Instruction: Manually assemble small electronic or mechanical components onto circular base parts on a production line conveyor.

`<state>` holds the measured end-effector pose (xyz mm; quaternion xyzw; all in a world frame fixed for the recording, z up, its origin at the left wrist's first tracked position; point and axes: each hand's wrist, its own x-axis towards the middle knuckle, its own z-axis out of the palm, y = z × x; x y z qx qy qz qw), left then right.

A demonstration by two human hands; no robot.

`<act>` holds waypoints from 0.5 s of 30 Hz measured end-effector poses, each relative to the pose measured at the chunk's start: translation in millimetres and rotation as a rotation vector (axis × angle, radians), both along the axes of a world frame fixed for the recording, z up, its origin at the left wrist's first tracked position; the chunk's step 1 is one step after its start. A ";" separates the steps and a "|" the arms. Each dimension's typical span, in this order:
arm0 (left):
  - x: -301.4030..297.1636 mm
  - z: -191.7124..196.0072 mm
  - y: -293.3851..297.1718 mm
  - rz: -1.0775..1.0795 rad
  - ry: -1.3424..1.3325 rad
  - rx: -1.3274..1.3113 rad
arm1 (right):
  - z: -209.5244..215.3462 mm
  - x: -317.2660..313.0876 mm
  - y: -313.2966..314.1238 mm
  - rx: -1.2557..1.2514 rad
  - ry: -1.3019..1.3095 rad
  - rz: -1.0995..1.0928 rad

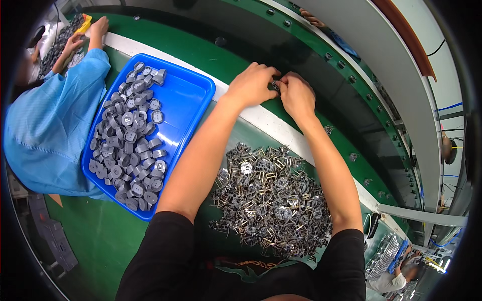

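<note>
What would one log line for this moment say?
left hand + right hand: pinching small part | blue tray: left | pin pile: below

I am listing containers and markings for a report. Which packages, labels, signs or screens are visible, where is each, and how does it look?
Blue tray: left of the left hand, rectangular plastic, holding grey round parts.
Yellow container: far upper left, by a co-worker's hands, only partly visible.
No labels, signs or screens can be made out.
</note>
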<state>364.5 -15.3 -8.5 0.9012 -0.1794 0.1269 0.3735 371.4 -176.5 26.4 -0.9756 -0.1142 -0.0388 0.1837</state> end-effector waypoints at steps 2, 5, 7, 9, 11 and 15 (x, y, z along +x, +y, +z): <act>11.9 1.5 4.7 -0.016 0.059 -0.216 | -1.9 -8.6 -6.4 -0.039 -0.087 0.030; 13.1 -2.3 7.3 0.460 -0.230 -0.067 | 12.9 -17.7 -13.9 -0.018 -0.172 0.038; 17.3 -6.8 9.2 0.682 -0.283 0.117 | 31.1 -28.2 -30.3 0.042 0.024 0.247; 17.5 -8.2 13.7 0.688 -0.309 0.157 | 54.2 -39.7 -38.9 0.025 0.328 0.441; 18.9 -11.2 21.4 0.690 -0.280 0.237 | 73.4 -56.7 -41.0 -0.067 0.578 0.559; 20.4 -15.1 14.4 0.646 -0.260 0.190 | 57.1 -68.9 -62.3 -0.066 0.503 0.654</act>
